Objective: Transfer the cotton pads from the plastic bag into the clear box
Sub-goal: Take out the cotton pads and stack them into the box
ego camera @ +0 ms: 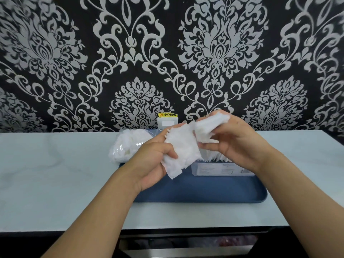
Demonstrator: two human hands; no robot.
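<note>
On the pale marbled table (55, 174), behind and to the left of the left hand (150, 164), lies the crinkled clear plastic bag (128, 144), with white cotton pads showing inside it. The left hand is closed around a fanned stack of thin square white cotton pads (181, 151), thumb on the near face and fingers behind. These look very light, soft and loosely layered, so they will probably slide apart unless pinched across the flat faces. The right hand (236, 144) clamps a second, tidier bundle of white pads (210, 125) between thumb and curled fingers. Directly beneath the right hand, the clear rectangular plastic box (221, 169) stands on a dark blue tray (204, 192), already holding a row of pads on edge.
</note>
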